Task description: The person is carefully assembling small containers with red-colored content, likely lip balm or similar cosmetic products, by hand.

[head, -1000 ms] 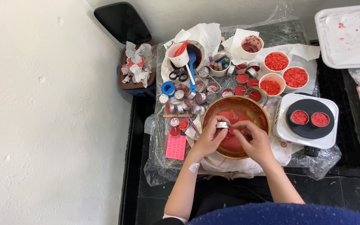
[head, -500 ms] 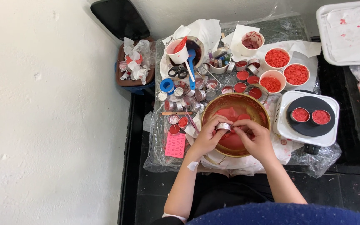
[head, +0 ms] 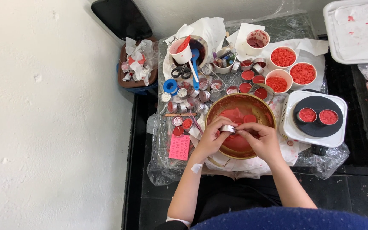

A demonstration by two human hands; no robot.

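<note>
Leaning over the low table (head: 158,166), the person has both forearms stretched forward and angled inward, so the two hands meet above the near half of a wide brass bowl (head: 218,110). The left hand (head: 209,137) comes in from the lower left, wrist bent slightly, fingers curled; a small white plaster sits on that forearm near the wrist. The right hand (head: 261,140) comes in from the lower right, knuckles up, fingers folded towards the left hand. Between the fingertips of both hands sits a small round metal tealight cup (head: 227,128), pinched from each side, held just over the red wax (head: 237,116) lying in the bowl. Both hands are closed around that cup; how tightly, I cannot tell.

Just right of the bowl stands a white hotplate (head: 289,127) with a black round top carrying two small tins of red wax. Beyond the bowl, three white bowls of red wax flakes (head: 283,57) sit close together, with more filled and empty metal cups scattered to their left. A pair of black-handled scissors (head: 181,71) lies beside a white cup holding a red spatula (head: 183,44). A pink slip of paper (head: 179,147) lies on the plastic sheeting left of the left wrist. A bin stuffed with crumpled tissue (head: 136,64) stands against the white wall.
</note>
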